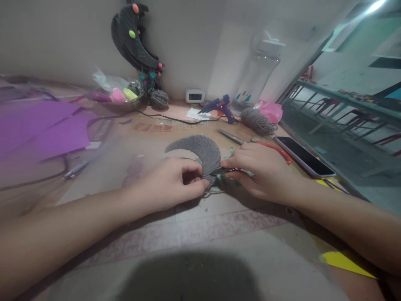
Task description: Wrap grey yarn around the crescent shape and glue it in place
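Observation:
A grey yarn-wrapped crescent lies on the table in the middle of the head view. My left hand is closed in a pinch on the crescent's lower end, with a loose strand of grey yarn trailing below it. My right hand is closed beside it on the right, its fingertips pressed on the same end of the crescent; a small dark thing shows between its fingers, too small to name.
Orange-handled scissors and a phone lie right of my right hand. Behind are a blue glue gun, a grey yarn ball, a pink bag, a water bottle, a bowl, a finished dark crescent. Purple paper lies left.

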The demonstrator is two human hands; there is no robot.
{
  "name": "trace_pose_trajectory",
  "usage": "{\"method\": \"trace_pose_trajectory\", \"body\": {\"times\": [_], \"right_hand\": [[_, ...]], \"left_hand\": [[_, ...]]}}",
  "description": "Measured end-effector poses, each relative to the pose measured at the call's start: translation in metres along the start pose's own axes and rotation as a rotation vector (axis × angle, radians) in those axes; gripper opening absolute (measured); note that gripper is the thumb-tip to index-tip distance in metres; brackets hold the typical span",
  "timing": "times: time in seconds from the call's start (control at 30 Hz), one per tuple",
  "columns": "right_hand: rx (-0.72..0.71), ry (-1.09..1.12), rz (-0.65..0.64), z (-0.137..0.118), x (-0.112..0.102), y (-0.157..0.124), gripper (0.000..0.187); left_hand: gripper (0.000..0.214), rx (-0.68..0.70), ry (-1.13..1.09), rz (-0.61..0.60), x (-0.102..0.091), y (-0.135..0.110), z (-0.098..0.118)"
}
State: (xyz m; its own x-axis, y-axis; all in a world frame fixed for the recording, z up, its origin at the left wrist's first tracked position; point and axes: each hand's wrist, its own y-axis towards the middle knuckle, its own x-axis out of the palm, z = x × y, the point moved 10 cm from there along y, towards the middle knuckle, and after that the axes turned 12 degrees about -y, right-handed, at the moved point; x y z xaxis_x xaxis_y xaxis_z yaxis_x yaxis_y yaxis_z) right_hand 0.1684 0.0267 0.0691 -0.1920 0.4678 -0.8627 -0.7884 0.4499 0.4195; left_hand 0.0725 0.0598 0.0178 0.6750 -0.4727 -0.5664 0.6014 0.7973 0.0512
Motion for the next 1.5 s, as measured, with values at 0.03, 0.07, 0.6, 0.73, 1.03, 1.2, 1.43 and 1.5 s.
{"method": "trace_pose_trajectory", "body": {"times": [0.03,0.07,0.6,0.73,1.03,1.2,1.43,1.5], "right_hand": [[0.004,0.021,0.004,0.001,0.0,0.0,0.017],[0.006,0.036,0.008,0.001,0.0,0.0,0.016],[-0.075,-0.17,0.025,-0.005,-0.018,0.004,0.022],[-0.06,-0.107,0.011,0.0,-0.011,0.003,0.019],[0.014,0.107,-0.038,0.011,0.001,0.002,0.015],[0.025,0.147,-0.03,0.011,0.0,0.002,0.015],[0.032,0.128,-0.021,0.009,-0.002,0.002,0.014],[0.035,0.109,-0.024,0.008,-0.002,0.002,0.014]], "left_hand": [[0.029,-0.006,0.0,-0.003,0.0,0.0,0.0],[0.029,-0.011,-0.003,-0.005,0.001,0.0,-0.001],[0.028,-0.02,-0.078,-0.005,0.0,0.002,-0.006],[0.028,-0.018,-0.084,-0.012,0.002,0.001,-0.007],[0.029,-0.019,-0.103,-0.039,0.005,0.0,-0.009],[0.029,-0.015,-0.129,-0.044,0.005,0.0,-0.009],[0.028,-0.019,-0.159,-0.062,0.007,0.001,-0.01],[0.028,-0.024,-0.155,-0.061,0.007,0.001,-0.009]]}}
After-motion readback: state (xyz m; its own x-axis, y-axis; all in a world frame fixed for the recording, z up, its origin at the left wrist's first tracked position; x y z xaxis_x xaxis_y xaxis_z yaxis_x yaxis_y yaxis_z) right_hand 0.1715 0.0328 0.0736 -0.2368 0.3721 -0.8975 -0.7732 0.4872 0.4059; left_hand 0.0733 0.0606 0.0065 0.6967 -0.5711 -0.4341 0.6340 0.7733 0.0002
